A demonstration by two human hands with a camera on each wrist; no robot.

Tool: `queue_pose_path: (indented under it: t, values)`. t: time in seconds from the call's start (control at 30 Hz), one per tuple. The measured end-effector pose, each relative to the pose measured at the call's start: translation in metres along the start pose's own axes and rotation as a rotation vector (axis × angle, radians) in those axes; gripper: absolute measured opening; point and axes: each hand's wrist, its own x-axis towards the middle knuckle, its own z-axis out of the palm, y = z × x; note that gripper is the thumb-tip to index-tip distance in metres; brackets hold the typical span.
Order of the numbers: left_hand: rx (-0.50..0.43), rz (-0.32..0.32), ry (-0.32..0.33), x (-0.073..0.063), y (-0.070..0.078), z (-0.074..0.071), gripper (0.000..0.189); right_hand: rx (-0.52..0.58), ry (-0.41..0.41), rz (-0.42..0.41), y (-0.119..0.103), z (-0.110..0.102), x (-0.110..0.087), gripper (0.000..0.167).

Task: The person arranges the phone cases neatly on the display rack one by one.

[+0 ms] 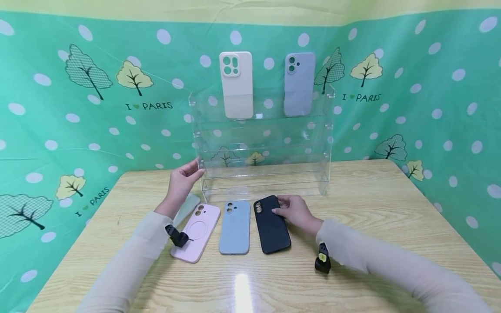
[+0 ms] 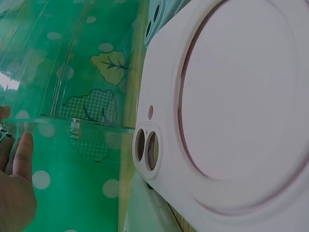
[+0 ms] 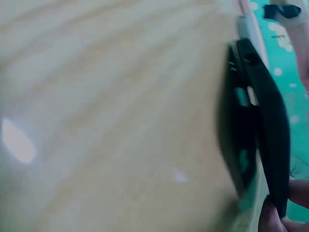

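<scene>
My right hand (image 1: 296,211) pinches the upper right edge of a black phone case (image 1: 272,226) over the wooden table. In the right wrist view the black case (image 3: 268,106) stands on edge between thumb and fingers. At the left side panel of a clear acrylic display rack (image 1: 262,170), my left hand (image 1: 182,182) grips the panel edge, thumb and fingers on opposite sides. A light blue phone case (image 1: 235,228) and a pink phone case (image 1: 195,232) with a ring lie left of the black one. A pale green case (image 1: 187,209) is partly hidden under my left forearm.
On the rack's top tier lean a cream phone case (image 1: 238,87) at left and a lavender-blue phone case (image 1: 299,84) at right. Behind the rack hangs a green dotted cloth (image 1: 156,130), which also runs along both sides of the wooden table (image 1: 372,208).
</scene>
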Motion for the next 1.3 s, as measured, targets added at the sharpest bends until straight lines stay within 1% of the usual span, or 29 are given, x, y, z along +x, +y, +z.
queue_pose_path:
  t: [0.1, 0.23, 0.37, 0.43, 0.63, 0.73, 0.9, 1.07, 1.2, 1.3]
  values:
    - [0.002, 0.004, -0.002, 0.000, 0.000, 0.000, 0.047, 0.039, -0.006, 0.053, -0.004, -0.007, 0.002, 0.042]
    - [-0.006, 0.006, -0.002, 0.000, 0.000, 0.000, 0.047, 0.115, -0.041, 0.086, -0.012, -0.015, 0.002, 0.038]
    - [-0.011, 0.007, -0.007, 0.000, 0.000, 0.000, 0.046, 0.202, -0.073, 0.090, -0.019, -0.020, 0.001, 0.038]
    - [-0.011, 0.007, -0.010, 0.000, 0.000, 0.000, 0.046, 0.244, -0.095, 0.076, -0.023, -0.023, 0.001, 0.039]
    - [0.004, -0.001, -0.011, 0.000, 0.001, 0.000, 0.047, 0.311, -0.127, 0.034, -0.039, -0.032, 0.000, 0.041]
    - [0.003, 0.002, -0.012, -0.001, 0.001, 0.000, 0.047, 0.351, -0.113, 0.018, -0.052, -0.036, 0.001, 0.041]
    - [0.007, -0.003, -0.017, -0.001, 0.001, -0.001, 0.047, 0.411, -0.063, -0.049, -0.078, -0.043, 0.005, 0.042]
    - [0.006, -0.013, -0.021, 0.000, 0.001, 0.000, 0.048, 0.445, 0.000, -0.118, -0.104, -0.050, 0.012, 0.042]
    - [-0.001, -0.018, -0.019, 0.000, 0.001, -0.001, 0.048, 0.449, 0.049, -0.176, -0.125, -0.055, 0.020, 0.040]
    - [-0.001, -0.016, -0.018, 0.000, 0.001, -0.001, 0.047, 0.455, 0.084, -0.202, -0.140, -0.060, 0.027, 0.039]
